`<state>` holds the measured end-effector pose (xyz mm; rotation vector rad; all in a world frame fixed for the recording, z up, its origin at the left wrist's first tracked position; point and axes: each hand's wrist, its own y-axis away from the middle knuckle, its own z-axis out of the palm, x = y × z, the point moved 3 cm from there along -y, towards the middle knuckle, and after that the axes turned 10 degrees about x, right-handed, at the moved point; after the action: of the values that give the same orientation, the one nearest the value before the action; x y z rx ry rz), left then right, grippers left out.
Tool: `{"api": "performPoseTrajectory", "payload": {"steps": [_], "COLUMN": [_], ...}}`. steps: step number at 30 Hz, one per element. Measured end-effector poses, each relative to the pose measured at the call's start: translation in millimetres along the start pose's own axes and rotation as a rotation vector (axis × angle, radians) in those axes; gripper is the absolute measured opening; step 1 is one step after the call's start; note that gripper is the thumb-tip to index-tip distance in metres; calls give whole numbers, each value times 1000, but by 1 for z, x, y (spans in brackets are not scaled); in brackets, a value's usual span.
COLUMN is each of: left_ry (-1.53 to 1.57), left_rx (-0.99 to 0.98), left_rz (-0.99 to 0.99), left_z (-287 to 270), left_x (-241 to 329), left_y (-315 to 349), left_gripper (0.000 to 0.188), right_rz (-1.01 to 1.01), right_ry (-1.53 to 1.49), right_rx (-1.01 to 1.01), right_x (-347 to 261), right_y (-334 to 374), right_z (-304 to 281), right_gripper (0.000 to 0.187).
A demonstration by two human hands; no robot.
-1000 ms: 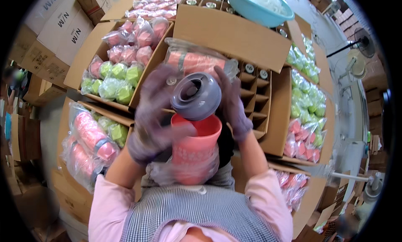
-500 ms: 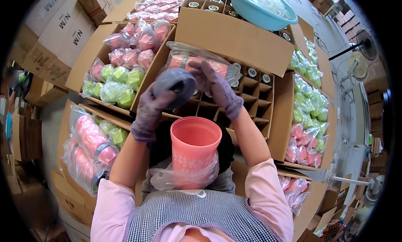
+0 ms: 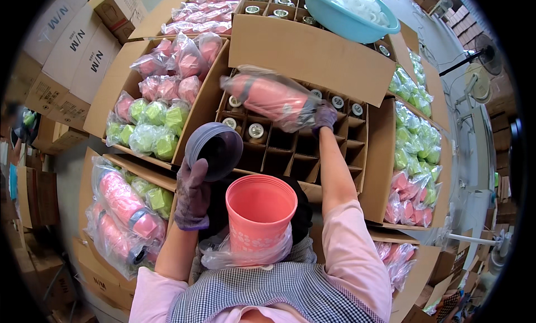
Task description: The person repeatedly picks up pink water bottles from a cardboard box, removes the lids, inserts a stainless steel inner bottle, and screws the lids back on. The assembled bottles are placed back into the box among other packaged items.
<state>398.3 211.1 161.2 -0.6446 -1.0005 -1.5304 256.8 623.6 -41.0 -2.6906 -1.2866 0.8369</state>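
In my gloved left hand is a grey round threaded cup-like part, tilted so its dark hollow inside shows. My gloved right hand grips the grey end of a pink vacuum flask in a clear plastic bag. The flask lies tilted above the divided carton, where several metal bottle necks stand in the cells. Between my forearms, a pink tapered shell with a white flower pattern stands upright in my lap, its wide mouth upward. A clear plastic bag is bunched around its lower part.
Left lies an open carton of bagged pink and green parts; bagged pink flasks rest nearer. Another carton of bagged parts stands right. A light-blue basin of whitish rings sits on the far carton. Stacked boxes stand far left.
My right hand has moved right and taken hold of the bagged flask's grey end; the flask is raised and tilted. My left hand has drawn nearer to me with the grey part.
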Motion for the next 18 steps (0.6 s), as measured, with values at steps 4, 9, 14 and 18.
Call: {"api": "performPoseTrajectory", "payload": {"steps": [4, 9, 14, 18], "left_ry": [43, 367, 467, 279], "left_rx": [-26, -153, -168, -137], "left_rz": [43, -173, -302, -153], "left_z": [0, -1, -10, 17], "left_x": [-2, -10, -9, -12], "left_y": [4, -11, -15, -15], "left_gripper": [57, 56, 48, 58], "right_rz": [403, 687, -223, -711], "right_ry": [-393, -569, -193, -868], "right_rx": [214, 539, 697, -178], "right_x": [64, 148, -41, -170], "right_y": [-16, -34, 43, 122], "right_z": [-11, -64, -176, -226], "right_gripper": [19, 50, 50, 41]}}
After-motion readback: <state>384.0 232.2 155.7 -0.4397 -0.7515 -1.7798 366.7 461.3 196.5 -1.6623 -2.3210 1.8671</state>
